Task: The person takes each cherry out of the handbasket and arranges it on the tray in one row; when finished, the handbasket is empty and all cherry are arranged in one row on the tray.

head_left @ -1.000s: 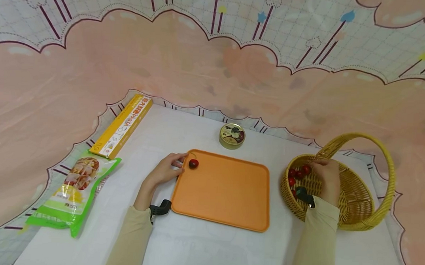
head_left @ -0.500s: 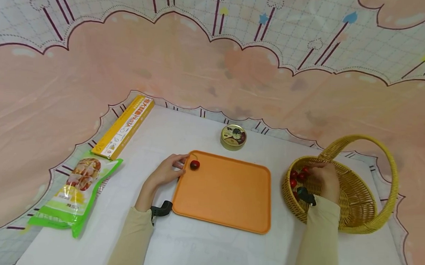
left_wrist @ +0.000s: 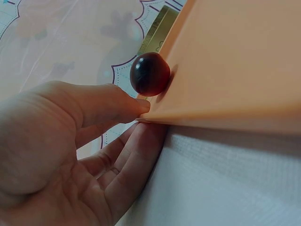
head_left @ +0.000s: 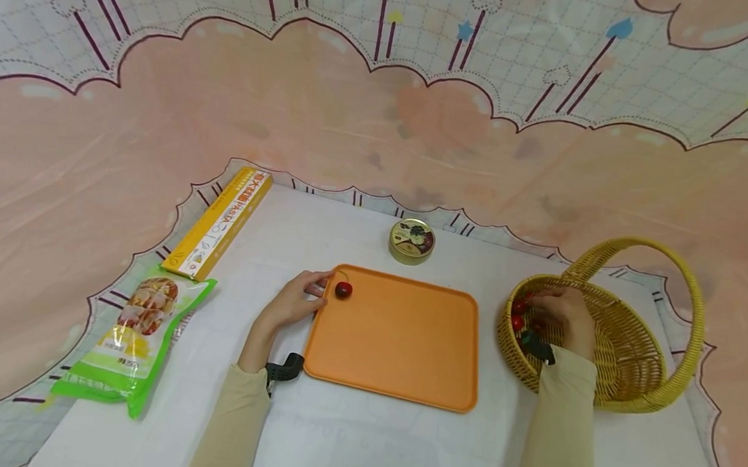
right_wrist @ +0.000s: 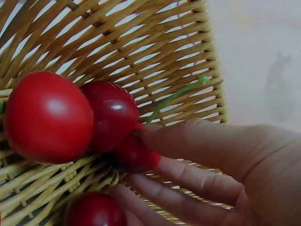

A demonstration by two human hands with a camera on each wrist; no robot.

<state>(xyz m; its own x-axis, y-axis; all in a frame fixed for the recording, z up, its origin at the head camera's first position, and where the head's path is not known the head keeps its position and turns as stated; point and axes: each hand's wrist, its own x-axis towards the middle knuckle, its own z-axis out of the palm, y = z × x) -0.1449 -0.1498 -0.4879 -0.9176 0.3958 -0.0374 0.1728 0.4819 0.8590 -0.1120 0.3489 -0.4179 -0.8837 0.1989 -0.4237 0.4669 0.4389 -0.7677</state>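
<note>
In the head view, my left hand (head_left: 292,299) grips the upper left corner of an orange tray (head_left: 394,339). The left wrist view has the thumb on the rim and fingers below it. One dark red cherry (head_left: 343,290) with a stem lies on the tray near that thumb. My right hand (head_left: 568,311) reaches into a yellow wicker basket (head_left: 632,356) at the right. Seen from the right wrist, its thumb and index finger pinch a small red cherry (right_wrist: 136,154) beside a green stem (right_wrist: 176,98). Several other cherries (right_wrist: 49,117) lie around it.
A round gold tin (head_left: 412,241) stands behind the tray. At the left lie a yellow pasta box (head_left: 218,223) and a green-and-clear food packet (head_left: 131,341). The basket's tall handle (head_left: 690,310) arches over its right side. A patterned cloth (head_left: 379,122) hangs behind the white table (head_left: 365,442).
My right hand has shifted slightly left inside the basket, its fingers coming over the cherries there. The left hand keeps its hold on the tray, and the cherry on it stays put.
</note>
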